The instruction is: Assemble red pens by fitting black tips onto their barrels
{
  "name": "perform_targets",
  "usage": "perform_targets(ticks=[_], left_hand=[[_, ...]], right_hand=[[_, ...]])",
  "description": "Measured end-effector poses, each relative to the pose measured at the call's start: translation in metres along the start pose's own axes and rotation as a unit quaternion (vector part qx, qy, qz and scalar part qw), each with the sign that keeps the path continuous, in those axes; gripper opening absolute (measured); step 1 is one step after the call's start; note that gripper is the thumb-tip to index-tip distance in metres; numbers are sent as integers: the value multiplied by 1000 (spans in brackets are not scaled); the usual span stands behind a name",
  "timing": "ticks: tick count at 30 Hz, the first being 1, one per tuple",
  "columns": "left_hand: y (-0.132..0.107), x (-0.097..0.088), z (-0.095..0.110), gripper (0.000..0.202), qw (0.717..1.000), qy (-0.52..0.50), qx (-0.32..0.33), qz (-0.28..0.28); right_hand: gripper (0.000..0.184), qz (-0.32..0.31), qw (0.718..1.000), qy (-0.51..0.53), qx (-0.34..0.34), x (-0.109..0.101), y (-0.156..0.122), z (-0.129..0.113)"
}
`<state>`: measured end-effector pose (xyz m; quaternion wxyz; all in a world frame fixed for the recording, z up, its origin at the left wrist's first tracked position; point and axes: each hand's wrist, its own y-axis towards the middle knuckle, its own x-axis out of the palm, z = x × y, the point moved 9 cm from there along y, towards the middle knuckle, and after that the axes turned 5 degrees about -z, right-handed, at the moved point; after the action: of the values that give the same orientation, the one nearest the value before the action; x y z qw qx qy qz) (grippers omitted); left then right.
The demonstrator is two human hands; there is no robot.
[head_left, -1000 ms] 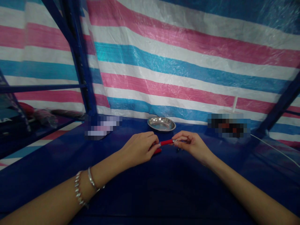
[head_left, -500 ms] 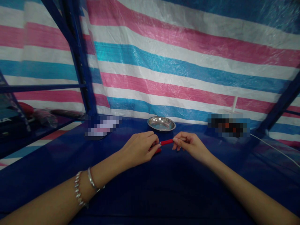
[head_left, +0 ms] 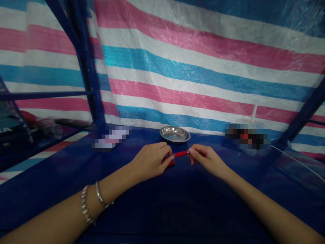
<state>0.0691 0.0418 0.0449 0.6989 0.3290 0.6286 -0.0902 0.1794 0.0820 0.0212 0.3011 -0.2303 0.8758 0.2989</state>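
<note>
A slim red pen point(head_left: 180, 154) with silvery ends spans the space between my hands above the blue tabletop. My left hand point(head_left: 151, 158) is closed around its left end, with fingertips pinched together. A second red piece point(head_left: 171, 163) peeks out below those fingers; its shape is mostly hidden, and I cannot tell if it is in the hand or on the table. At the pen's silver right end, the thumb and fingers of my right hand point(head_left: 206, 158) are closed in a pinch. Just beyond the hands rests a shallow round metal dish point(head_left: 175, 134).
A blurred-out flat item point(head_left: 111, 138) lies on the table point(head_left: 177, 206) at left. Another blurred-out dark item point(head_left: 247, 136) sits at right, with a white cable point(head_left: 297, 161) trailing from it. Blue metal posts point(head_left: 86, 64) and a striped plastic sheet point(head_left: 203, 67) stand behind.
My right hand's fingers have shifted slightly right and curled in, showing more of the pen's silver end. The left hand stays in place.
</note>
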Motion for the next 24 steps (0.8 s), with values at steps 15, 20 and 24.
perform_targets(ticks=[15, 20, 24], left_hand=[[-1, -1, 3, 22, 1000, 0, 23, 13], [-1, -1, 3, 21, 1000, 1, 19, 15], [-1, -1, 2, 21, 1000, 4, 9, 9]], right_hand=[[31, 17, 1000, 12, -11, -3, 0, -1], [32, 17, 1000, 3, -17, -3, 1, -2], [38, 8, 1000, -6, -10, -1, 0, -3]])
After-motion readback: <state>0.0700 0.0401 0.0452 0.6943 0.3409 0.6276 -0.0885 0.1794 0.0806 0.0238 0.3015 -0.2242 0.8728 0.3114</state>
